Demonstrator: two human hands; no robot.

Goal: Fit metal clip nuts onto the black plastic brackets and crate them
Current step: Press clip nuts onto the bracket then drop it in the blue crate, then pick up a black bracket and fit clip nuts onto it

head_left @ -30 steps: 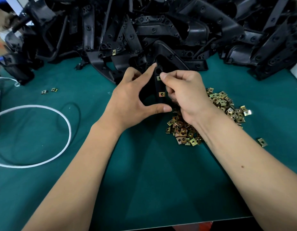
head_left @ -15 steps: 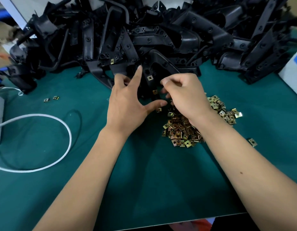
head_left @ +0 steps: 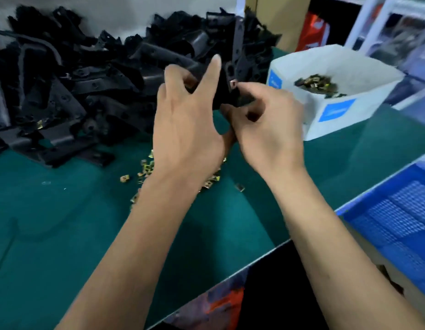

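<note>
Both hands hold one black plastic bracket [head_left: 224, 91] up above the green table [head_left: 64, 222]. My left hand [head_left: 187, 125] grips its left side, index finger pointing up. On the bracket's right side, my right hand [head_left: 264, 125] has its fingers curled round the part. A brass clip nut [head_left: 233, 84] sits on the bracket's edge just above my right fingers. Loose clip nuts [head_left: 144, 170] lie on the table under my left wrist. The frame is blurred.
A big heap of black brackets [head_left: 87, 86] fills the back left. A white box [head_left: 335, 91] holding more clip nuts stands at the right. A blue plastic crate [head_left: 397, 222] sits beyond the table's right edge. Shelving is behind.
The view has swung right, bringing the white box and blue crate into sight. Both hands have lifted the bracket up and to the right, away from the nut pile.
</note>
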